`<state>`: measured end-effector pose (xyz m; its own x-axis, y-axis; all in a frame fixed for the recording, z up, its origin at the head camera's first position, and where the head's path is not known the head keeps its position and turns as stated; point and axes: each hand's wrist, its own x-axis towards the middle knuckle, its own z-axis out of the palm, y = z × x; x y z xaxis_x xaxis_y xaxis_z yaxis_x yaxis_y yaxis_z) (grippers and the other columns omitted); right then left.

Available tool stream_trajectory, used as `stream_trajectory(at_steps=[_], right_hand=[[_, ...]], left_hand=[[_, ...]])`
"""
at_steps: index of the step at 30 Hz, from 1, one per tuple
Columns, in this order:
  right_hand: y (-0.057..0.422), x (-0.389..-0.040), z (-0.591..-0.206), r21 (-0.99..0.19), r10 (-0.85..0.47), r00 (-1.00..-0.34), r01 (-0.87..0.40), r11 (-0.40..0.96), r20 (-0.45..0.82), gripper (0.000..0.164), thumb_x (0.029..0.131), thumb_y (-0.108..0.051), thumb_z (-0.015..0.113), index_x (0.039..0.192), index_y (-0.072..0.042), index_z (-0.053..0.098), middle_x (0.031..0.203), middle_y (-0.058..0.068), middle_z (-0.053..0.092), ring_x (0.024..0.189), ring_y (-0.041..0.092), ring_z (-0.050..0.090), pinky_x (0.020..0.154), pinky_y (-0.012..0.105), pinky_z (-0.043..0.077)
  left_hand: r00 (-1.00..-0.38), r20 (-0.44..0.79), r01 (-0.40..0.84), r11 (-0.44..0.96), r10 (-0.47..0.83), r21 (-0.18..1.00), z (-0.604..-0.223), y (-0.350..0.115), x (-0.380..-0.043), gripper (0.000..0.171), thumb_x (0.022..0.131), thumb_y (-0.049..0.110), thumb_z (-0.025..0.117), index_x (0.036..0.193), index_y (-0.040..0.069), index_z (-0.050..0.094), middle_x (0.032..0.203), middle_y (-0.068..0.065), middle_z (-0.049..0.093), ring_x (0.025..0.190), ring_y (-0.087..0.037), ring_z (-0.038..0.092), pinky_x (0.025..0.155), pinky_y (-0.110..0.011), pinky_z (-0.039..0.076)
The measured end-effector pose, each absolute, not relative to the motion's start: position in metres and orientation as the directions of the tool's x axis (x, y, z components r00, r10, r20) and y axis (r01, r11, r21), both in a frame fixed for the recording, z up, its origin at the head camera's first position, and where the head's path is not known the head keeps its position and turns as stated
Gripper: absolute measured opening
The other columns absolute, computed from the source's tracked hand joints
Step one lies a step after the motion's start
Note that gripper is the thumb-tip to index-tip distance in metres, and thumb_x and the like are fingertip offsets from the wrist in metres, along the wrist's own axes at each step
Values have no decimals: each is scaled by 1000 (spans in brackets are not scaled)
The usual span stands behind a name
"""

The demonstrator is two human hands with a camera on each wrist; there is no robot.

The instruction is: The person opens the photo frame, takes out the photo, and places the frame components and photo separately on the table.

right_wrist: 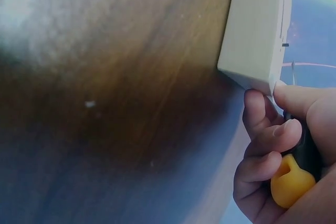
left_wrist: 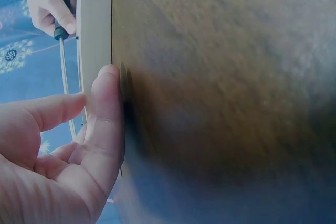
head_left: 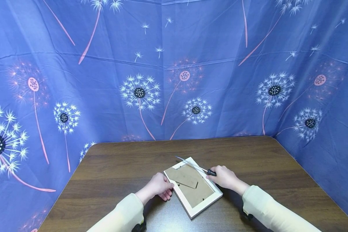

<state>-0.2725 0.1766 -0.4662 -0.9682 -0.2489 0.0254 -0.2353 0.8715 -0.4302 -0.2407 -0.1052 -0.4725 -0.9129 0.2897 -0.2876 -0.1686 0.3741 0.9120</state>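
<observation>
A white picture frame (head_left: pixel 187 207) lies face down, turned at an angle, its brown backing board (head_left: pixel 203 190) and fold-out stand (head_left: pixel 179 176) showing. Along its left edge, my left hand (head_left: pixel 159 186) pinches the rim, thumb above and fingers against the side. My right hand (head_left: pixel 224 177) grips a screwdriver (head_left: pixel 211 173) by its black handle, which has a yellow end (right_wrist: pixel 293 182) in the right wrist view. The long metal shaft (head_left: pixel 191 163) reaches left across the frame's far end. Thumb and index finger of that hand touch the frame's edge near a corner (right_wrist: pixel 262 80).
Small dark metal tabs (head_left: pixel 203 199) sit around the backing board's edge. The brown wooden table (head_left: pixel 119 167) carries the frame, and a blue dandelion-print cloth (head_left: pixel 232 96) hangs behind and beside it.
</observation>
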Motion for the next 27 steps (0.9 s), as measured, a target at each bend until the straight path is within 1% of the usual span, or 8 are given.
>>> stream_trajectory(at_steps=[5,8,14,19,27], right_hand=[[177,-268,-468,-458,-234,-972,-212,863,9,19,85,-25,70,73,-13,60,55,-5,51,48,11,47,43,25,32],[177,-266,-468,-463,-237,-971,-213,860,6,18,85,-24,70,74,-13,61,55,-5,52,49,11,48,43,25,32],[177,-261,-467,-468,-247,-969,-219,856,1,17,85,-24,69,74,-13,62,54,-6,53,49,10,48,43,25,32],[178,-257,-465,-479,-277,-961,-249,842,12,19,85,-24,68,70,-14,61,54,-6,57,49,8,48,44,25,33],[179,-253,-465,-497,-316,-948,-294,816,42,23,85,-24,68,65,-16,58,52,-6,57,47,7,47,43,24,33]], left_hand=[[-914,-287,-165,384,287,908,-472,-105,-242,15,88,4,59,76,-6,60,60,-15,64,43,-12,58,45,-31,56],[-917,-280,-159,385,285,909,-472,-105,-242,15,88,3,58,78,-8,60,61,-17,64,43,-12,58,46,-31,56],[-924,-272,-162,369,268,915,-472,-105,-245,14,88,2,59,78,-8,59,61,-17,64,44,-13,59,48,-31,57],[-936,-257,-160,361,240,919,-472,-105,-246,12,87,0,61,79,-9,59,64,-20,65,46,-14,61,49,-31,58],[-940,-256,-159,371,227,915,-470,-106,-251,10,86,-1,61,80,-8,60,65,-19,65,49,-18,64,50,-31,58]])
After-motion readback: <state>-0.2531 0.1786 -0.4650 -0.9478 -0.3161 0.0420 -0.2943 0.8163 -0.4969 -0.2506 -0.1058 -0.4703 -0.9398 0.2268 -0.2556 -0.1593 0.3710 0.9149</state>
